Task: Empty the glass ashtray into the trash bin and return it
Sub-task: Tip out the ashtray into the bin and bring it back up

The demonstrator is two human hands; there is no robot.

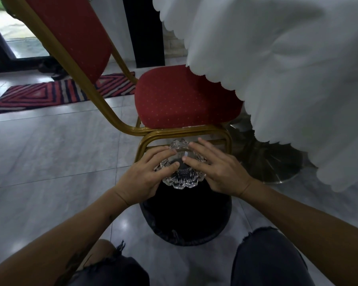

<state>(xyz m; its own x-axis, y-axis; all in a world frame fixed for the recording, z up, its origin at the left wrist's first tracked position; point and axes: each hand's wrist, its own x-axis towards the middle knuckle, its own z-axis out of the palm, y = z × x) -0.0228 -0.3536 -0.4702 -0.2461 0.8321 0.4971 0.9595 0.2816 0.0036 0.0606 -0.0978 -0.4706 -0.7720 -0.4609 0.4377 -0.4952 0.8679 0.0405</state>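
A cut-glass ashtray [183, 178] with a scalloped rim is held between both my hands, tilted over the far edge of a round black trash bin [186, 215] lined with a dark bag. My left hand [145, 176] grips its left side with fingers laid across the top. My right hand [217, 168] holds the right side, fingers spread over the glass. A small pale scrap shows inside the ashtray; I cannot tell what else it holds. The bin's inside is dark.
A red padded chair [184, 100] with a gold metal frame stands just behind the bin. A white scalloped tablecloth [287, 79] hangs at the right over a metal table base [277, 162]. A striped rug [56, 93] lies on the grey tiled floor. My knees are at the bottom.
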